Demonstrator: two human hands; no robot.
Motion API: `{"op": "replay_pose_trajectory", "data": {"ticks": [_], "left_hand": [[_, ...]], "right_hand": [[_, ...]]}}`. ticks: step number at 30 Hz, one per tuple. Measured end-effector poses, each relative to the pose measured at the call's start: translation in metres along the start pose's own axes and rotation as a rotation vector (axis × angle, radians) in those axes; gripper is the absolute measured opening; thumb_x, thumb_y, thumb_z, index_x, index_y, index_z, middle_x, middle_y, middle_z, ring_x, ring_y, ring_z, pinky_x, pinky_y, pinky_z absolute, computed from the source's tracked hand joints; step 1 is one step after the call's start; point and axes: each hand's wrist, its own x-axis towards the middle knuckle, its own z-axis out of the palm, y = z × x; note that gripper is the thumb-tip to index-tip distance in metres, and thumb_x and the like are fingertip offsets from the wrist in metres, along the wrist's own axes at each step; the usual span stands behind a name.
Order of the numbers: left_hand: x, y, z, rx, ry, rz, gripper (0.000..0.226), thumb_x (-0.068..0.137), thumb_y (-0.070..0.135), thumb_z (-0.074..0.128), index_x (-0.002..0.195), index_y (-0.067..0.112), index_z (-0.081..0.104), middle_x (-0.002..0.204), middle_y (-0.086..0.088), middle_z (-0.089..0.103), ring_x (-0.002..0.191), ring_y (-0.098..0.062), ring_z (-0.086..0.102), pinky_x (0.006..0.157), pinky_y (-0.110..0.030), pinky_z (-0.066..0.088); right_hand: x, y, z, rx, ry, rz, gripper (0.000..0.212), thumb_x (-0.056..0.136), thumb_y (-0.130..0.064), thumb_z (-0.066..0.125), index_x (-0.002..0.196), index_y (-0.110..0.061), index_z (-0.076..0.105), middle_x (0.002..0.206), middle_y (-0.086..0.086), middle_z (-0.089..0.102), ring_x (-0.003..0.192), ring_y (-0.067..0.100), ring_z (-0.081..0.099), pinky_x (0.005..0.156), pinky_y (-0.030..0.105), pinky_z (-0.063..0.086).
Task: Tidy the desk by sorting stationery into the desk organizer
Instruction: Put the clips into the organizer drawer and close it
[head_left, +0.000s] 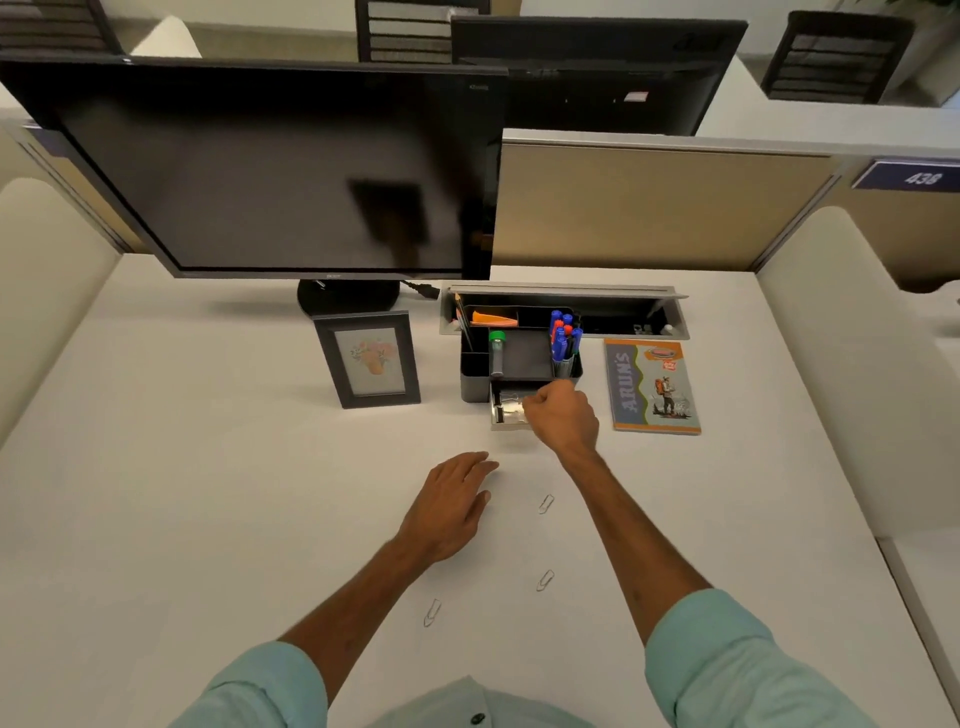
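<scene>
Trouble looms at the small pulled-out silver drawer (508, 427) at the base of the black plastic desk organizer (474, 382): the right hand (563, 418) hovers there, fingers curled, and whether it pinches anything cannot be told. The left hand (449, 506) lies flat and open on the white desk (208, 493). Three silver wire paper clips (545, 504) wait nearby; a release off the lip could bounce one out, or a forearm could sweep them.

A picture frame (371, 358) stands before the monitor (260, 171), notebook (652, 387) apart.
</scene>
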Motion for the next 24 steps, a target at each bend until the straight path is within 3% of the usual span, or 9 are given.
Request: {"op": "replay_pose_trajectory", "data": {"ticks": [4,7,12,16,19,24], "left_hand": [[0.001,0.022,0.004,-0.009,0.025,0.05,0.045,0.108,0.034,0.042,0.153,0.029,0.04,0.161,0.002,0.039,0.148,-0.018,0.035,0.125,-0.041,0.029],[0.001,0.05,0.013,-0.003,0.01,0.123,0.046,0.108,0.031,0.045,0.153,0.031,0.039,0.16,0.005,0.039,0.147,-0.017,0.035,0.122,-0.034,0.027],[-0.003,0.101,0.036,0.007,-0.08,0.311,0.047,0.106,0.026,0.049,0.151,0.032,0.041,0.155,0.005,0.044,0.142,-0.016,0.038,0.117,-0.034,0.034],[-0.002,0.137,0.056,0.087,-0.128,0.417,0.037,0.104,0.026,0.052,0.141,0.031,0.051,0.137,0.005,0.058,0.124,-0.017,0.049,0.099,-0.033,0.044],[-0.005,0.167,0.069,0.11,-0.176,0.323,0.031,0.099,0.045,0.056,0.126,0.029,0.058,0.119,0.006,0.064,0.11,-0.019,0.054,0.09,-0.034,0.045],[-0.008,0.207,0.098,0.159,-0.205,0.07,0.057,0.087,0.074,0.054,0.109,0.022,0.058,0.107,0.004,0.062,0.098,-0.02,0.052,0.086,-0.036,0.047]], "right_hand": [[-0.013,0.023,-0.023,0.149,0.075,0.026,0.02,0.096,-0.034,0.068,0.105,-0.019,0.078,0.093,-0.002,0.076,0.084,0.017,0.068,0.071,0.03,0.052],[-0.03,0.049,-0.042,0.249,0.091,0.061,0.018,0.095,-0.031,0.068,0.103,-0.022,0.082,0.098,-0.006,0.077,0.09,0.016,0.068,0.079,0.034,0.056],[-0.061,0.109,-0.063,0.402,0.072,0.213,0.02,0.091,-0.021,0.063,0.091,-0.024,0.082,0.084,-0.005,0.077,0.08,0.019,0.07,0.073,0.037,0.058],[-0.083,0.151,-0.077,0.487,0.094,0.256,0.024,0.092,-0.015,0.06,0.085,-0.023,0.081,0.066,-0.002,0.071,0.064,0.014,0.063,0.06,0.031,0.045],[-0.095,0.175,-0.084,0.509,0.104,0.292,0.026,0.092,-0.016,0.058,0.081,-0.025,0.08,0.063,-0.003,0.071,0.061,0.012,0.063,0.06,0.031,0.045],[-0.109,0.205,-0.095,0.529,0.096,0.31,0.026,0.091,-0.018,0.057,0.081,-0.026,0.079,0.063,-0.002,0.072,0.059,0.011,0.061,0.06,0.031,0.046]]}}
